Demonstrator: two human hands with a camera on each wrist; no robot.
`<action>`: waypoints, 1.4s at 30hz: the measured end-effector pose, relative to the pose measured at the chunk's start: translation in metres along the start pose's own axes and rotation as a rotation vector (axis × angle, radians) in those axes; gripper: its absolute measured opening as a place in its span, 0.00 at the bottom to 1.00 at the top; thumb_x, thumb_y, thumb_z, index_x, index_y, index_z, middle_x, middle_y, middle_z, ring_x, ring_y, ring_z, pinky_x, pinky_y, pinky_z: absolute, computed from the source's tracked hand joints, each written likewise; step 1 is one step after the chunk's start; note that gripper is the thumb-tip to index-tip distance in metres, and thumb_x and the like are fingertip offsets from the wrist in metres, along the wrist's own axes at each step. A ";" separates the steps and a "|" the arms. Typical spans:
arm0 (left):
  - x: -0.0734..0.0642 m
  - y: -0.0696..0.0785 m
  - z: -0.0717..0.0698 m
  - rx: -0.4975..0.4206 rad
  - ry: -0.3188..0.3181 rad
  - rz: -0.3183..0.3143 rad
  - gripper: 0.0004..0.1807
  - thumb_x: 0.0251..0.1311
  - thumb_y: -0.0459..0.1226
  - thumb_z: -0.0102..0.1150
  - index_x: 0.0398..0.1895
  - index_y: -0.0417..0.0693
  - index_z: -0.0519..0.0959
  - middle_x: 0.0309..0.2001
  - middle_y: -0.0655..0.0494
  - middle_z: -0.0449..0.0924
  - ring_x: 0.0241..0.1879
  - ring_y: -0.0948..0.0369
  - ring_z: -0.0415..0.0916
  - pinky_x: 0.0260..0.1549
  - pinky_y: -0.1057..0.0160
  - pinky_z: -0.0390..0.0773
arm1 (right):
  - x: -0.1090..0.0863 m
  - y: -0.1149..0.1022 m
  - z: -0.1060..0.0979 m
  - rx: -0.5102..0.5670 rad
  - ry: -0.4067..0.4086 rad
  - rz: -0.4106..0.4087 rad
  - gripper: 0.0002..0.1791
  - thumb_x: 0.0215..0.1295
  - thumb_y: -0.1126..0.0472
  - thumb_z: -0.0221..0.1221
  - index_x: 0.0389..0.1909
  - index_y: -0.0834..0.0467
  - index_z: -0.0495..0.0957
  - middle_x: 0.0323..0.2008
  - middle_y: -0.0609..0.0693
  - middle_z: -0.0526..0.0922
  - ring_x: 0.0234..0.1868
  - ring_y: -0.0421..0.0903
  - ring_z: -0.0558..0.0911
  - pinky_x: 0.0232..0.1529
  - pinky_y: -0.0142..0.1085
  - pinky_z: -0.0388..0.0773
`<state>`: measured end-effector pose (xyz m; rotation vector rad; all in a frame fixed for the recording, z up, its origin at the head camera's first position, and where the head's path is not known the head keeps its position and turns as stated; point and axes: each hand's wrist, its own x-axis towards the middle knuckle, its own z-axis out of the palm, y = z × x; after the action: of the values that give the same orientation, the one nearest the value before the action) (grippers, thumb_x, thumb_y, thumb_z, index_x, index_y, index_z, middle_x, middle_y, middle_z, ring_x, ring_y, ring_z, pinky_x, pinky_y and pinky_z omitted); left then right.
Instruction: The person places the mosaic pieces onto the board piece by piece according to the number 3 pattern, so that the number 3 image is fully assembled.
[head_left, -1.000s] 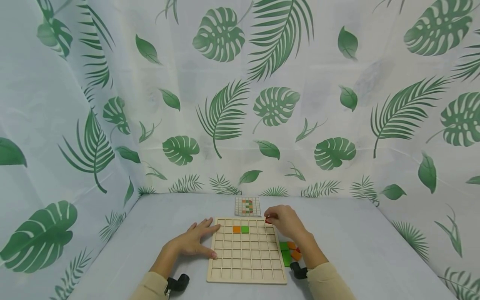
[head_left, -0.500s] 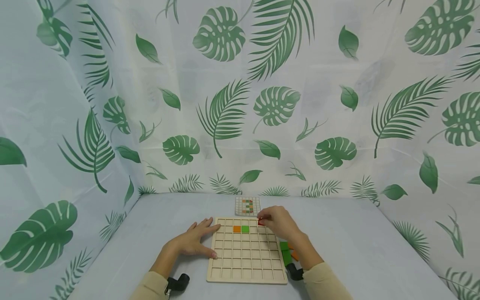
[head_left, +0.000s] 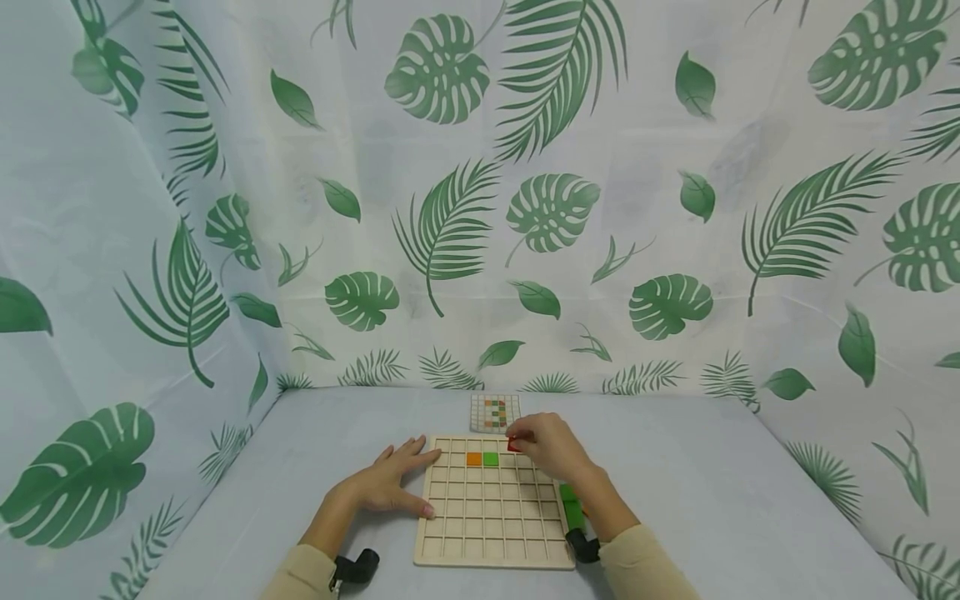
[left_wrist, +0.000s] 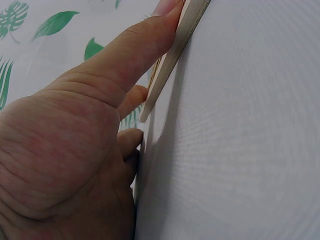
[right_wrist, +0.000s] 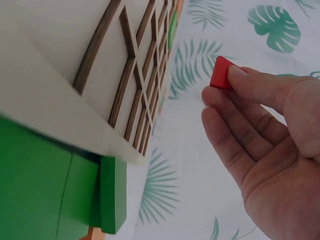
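Observation:
My right hand [head_left: 557, 447] pinches a small red tile [right_wrist: 220, 73] between thumb and fingertips, over the far right part of a wooden grid board [head_left: 480, 527]. In the right wrist view the tile shows a slanted edge, and the fingers hide part of it. An orange tile [head_left: 474, 459] and a green tile [head_left: 491, 459] sit side by side in squares of the board's second row. At the board's left edge, my left hand [head_left: 381, 485] lies with fingers spread. Its thumb [left_wrist: 135, 50] rests on the rim in the left wrist view.
Just beyond the board lies a pattern card [head_left: 496, 414] with a coloured grid. Loose green tiles [head_left: 572, 508] lie against the board's right side, partly under the right forearm. A leaf-print curtain [head_left: 480, 250] stands behind the pale tabletop [head_left: 750, 492].
My right hand has moved left over the board's far edge, carrying the red tile closer to the green one. The left hand has stayed in place.

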<state>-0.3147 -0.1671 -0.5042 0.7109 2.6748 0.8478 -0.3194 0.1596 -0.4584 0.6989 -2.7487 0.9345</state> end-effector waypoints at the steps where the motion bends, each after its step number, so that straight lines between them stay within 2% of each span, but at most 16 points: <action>1: 0.000 0.000 0.000 -0.002 0.000 0.001 0.58 0.47 0.64 0.77 0.81 0.60 0.63 0.85 0.44 0.44 0.85 0.43 0.38 0.81 0.36 0.34 | 0.000 0.000 0.001 -0.001 -0.001 -0.002 0.09 0.68 0.68 0.66 0.46 0.59 0.89 0.40 0.47 0.91 0.40 0.42 0.87 0.40 0.36 0.87; 15: -0.001 0.001 0.000 0.007 0.002 0.002 0.58 0.46 0.64 0.77 0.81 0.59 0.63 0.85 0.44 0.45 0.85 0.43 0.38 0.81 0.35 0.34 | 0.005 -0.002 0.012 -0.046 -0.035 -0.030 0.08 0.67 0.71 0.66 0.43 0.60 0.89 0.39 0.49 0.91 0.40 0.44 0.87 0.39 0.37 0.87; 25: -0.001 0.001 0.000 0.004 0.002 0.003 0.58 0.46 0.64 0.77 0.81 0.60 0.63 0.85 0.44 0.45 0.85 0.43 0.38 0.81 0.35 0.34 | 0.007 0.002 0.016 -0.105 -0.047 -0.080 0.08 0.65 0.73 0.66 0.41 0.61 0.90 0.38 0.50 0.91 0.38 0.44 0.87 0.38 0.40 0.87; 34: 0.000 0.000 -0.001 -0.001 -0.004 0.010 0.58 0.47 0.64 0.77 0.81 0.60 0.62 0.85 0.44 0.44 0.85 0.42 0.38 0.81 0.34 0.34 | 0.007 0.000 0.017 -0.111 -0.083 -0.052 0.10 0.64 0.75 0.65 0.40 0.61 0.89 0.36 0.50 0.91 0.38 0.45 0.86 0.40 0.43 0.87; 42: -0.001 0.001 -0.001 0.000 -0.007 0.012 0.58 0.47 0.63 0.77 0.81 0.60 0.62 0.85 0.44 0.44 0.85 0.42 0.38 0.81 0.35 0.34 | 0.009 0.005 0.020 -0.137 -0.097 -0.059 0.10 0.62 0.74 0.66 0.38 0.57 0.89 0.36 0.49 0.91 0.37 0.43 0.86 0.40 0.41 0.86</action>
<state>-0.3143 -0.1674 -0.5032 0.7287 2.6669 0.8468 -0.3291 0.1472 -0.4743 0.8162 -2.8252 0.7110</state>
